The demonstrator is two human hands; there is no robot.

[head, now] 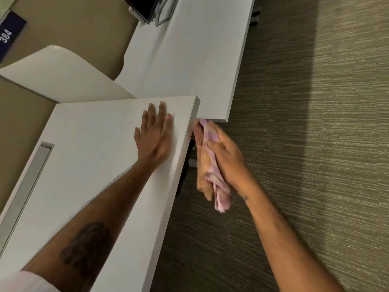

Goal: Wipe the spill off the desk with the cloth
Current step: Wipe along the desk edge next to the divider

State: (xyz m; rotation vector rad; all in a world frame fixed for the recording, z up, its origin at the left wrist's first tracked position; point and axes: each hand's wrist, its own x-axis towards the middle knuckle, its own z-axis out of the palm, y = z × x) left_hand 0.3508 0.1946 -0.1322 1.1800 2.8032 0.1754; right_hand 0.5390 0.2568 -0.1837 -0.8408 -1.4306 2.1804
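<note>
My left hand [154, 133] lies flat, fingers spread, on the white desk [88, 169] close to its far right corner. My right hand [227, 157] is off the desk, beside its right edge, shut on a bunched pink and orange cloth [207, 165]. The cloth hangs down along the desk's side edge, its top end near the corner. No spill shows on the desk surface.
A second white desk [189, 60] continues beyond, slightly lower, with a dark monitor base [143, 7] at its far end. A curved white divider [56, 74] and a label reading 384 [8, 36] stand at left. A grey cable slot [27, 180] runs along the desk's left side. Carpet [305, 144] lies to the right.
</note>
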